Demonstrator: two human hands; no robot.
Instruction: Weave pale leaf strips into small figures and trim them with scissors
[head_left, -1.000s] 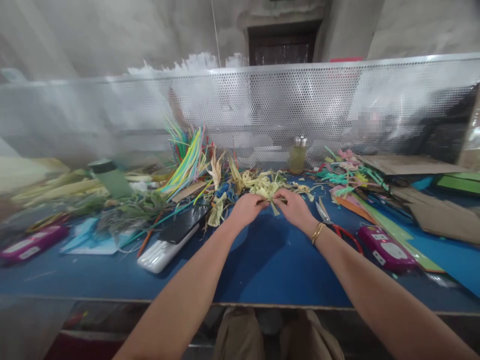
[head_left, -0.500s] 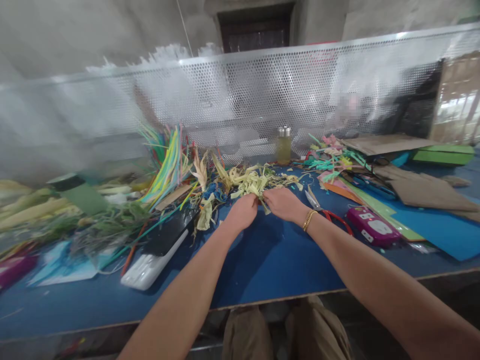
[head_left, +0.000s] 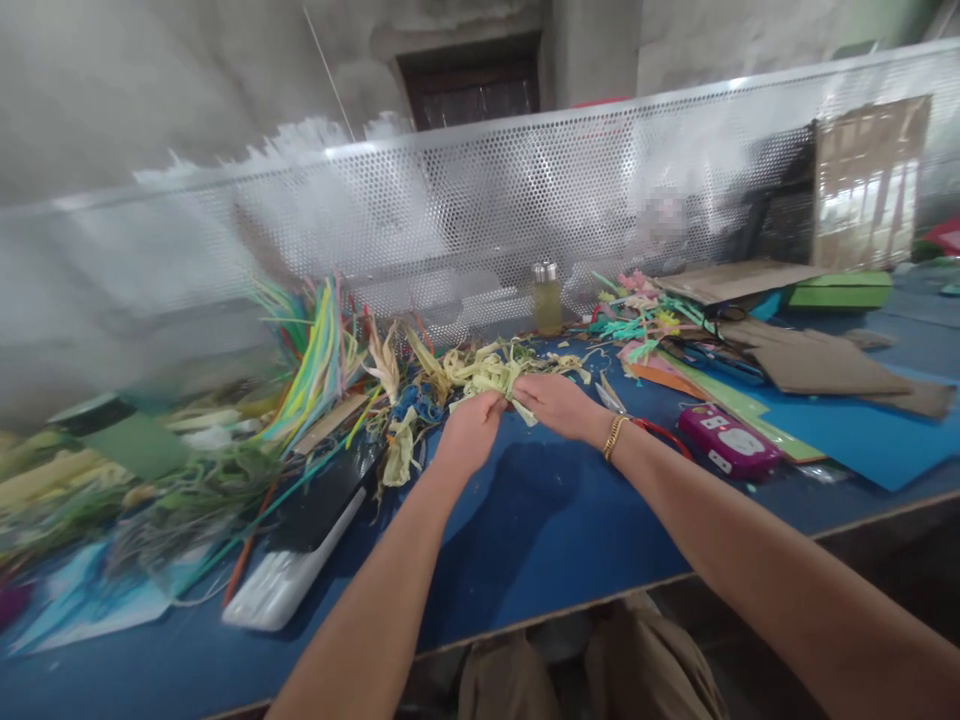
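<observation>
My left hand (head_left: 474, 432) is closed in a pinch at the near edge of a bundle of pale yellow-green husk strips (head_left: 484, 370). Close beside it, my right hand (head_left: 556, 405) has its fingers bent onto the same bundle, and a gold bracelet (head_left: 615, 438) circles that wrist. The fingertips nearly meet, and the exact grip is partly hidden. Blue stringy material (head_left: 420, 400) and a dried husk (head_left: 384, 365) lie left of the bundle. Scissors (head_left: 609, 395) with red handles rest just right of my right hand.
A purple device (head_left: 727, 440) and blue sheets (head_left: 862, 435) with cardboard (head_left: 825, 360) lie to the right. A lidded bottle (head_left: 547, 300) stands by the perforated metal panel (head_left: 495, 210). At left are colourful pipe-cleaner-like strands (head_left: 319, 360), a black-and-white object (head_left: 300, 550) and greenery (head_left: 202, 470).
The view has turned slightly to the right, so the table's things appear shifted left. Both hands stay together at the husk strips, with little visible change in their grip.
</observation>
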